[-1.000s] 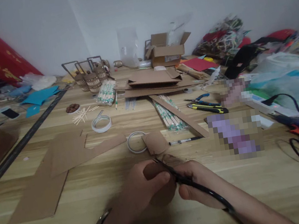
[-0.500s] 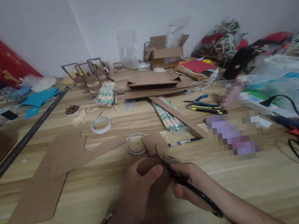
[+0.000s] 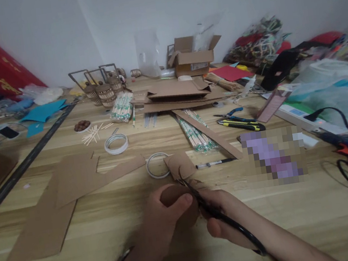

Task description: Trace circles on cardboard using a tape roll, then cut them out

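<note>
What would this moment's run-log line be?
left hand: holds cardboard piece | right hand: holds scissors, blades at cardboard edge | pen: on table, beyond hands

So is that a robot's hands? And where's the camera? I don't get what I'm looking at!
No robot here: those are a person's own bare hands. All the pictures come from one camera worn on the person's head, looking forward and down.

The left hand holds a curved brown piece that looks like cardboard. The right hand holds black-handled scissors, with their blades by that piece's edge.

On the wooden table lie flat cardboard, a white roll of tape, a pen, a yellow-and-black cutter and pliers with blue handles. Little baskets with tall handles stand further back. The purple patch is blurred into squares, so I can't tell what it is.
</note>
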Motion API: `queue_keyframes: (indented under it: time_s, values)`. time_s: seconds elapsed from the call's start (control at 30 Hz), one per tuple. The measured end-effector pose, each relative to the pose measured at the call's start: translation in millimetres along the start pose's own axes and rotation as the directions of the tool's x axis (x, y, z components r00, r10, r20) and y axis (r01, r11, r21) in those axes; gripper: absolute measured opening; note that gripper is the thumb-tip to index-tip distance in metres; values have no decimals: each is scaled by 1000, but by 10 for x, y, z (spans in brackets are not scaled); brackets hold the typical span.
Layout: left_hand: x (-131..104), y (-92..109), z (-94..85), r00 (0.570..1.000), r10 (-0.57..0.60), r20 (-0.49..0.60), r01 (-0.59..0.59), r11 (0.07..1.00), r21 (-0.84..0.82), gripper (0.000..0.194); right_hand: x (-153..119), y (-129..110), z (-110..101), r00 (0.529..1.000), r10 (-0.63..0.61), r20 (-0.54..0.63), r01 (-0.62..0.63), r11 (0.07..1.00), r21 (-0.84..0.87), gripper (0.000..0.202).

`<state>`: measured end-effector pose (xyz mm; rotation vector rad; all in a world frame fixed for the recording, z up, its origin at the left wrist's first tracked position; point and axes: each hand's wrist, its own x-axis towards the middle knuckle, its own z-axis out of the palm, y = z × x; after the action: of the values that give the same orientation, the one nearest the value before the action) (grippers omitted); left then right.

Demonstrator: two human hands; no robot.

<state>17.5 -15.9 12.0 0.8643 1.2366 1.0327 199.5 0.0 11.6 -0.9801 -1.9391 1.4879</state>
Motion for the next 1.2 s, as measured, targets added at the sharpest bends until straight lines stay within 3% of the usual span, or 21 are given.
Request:
queue_keyframes:
  time_s: [0.17, 0.33, 0.77, 1.03, 1.2]
  values:
    - [-14, 4, -3, 1000, 14, -11, -13, 999, 50, 25, -2, -19, -2, 999, -32, -20, 31, 999, -38, 67]
    - [-10, -34, -23, 999, 34, 13, -35, 997, 66, 22, -7, -22, 4, 1000, 11, -6, -11, 1000, 20, 72]
    - [-25, -14, -14, 999, 54, 5, -55, 992, 115, 19, -19, -76, 27, 998, 56, -21, -57, 998, -32, 58]
    - [-26, 11, -14, 999, 50, 16, -51, 993, 109, 18, 4, -103, 45, 998, -51, -41, 49, 998, -38, 54]
    - [-31, -14, -30, 998, 57, 33, -59, 995, 80, 18, -22, -55, 41, 998, -50, -32, 49, 998, -39, 63]
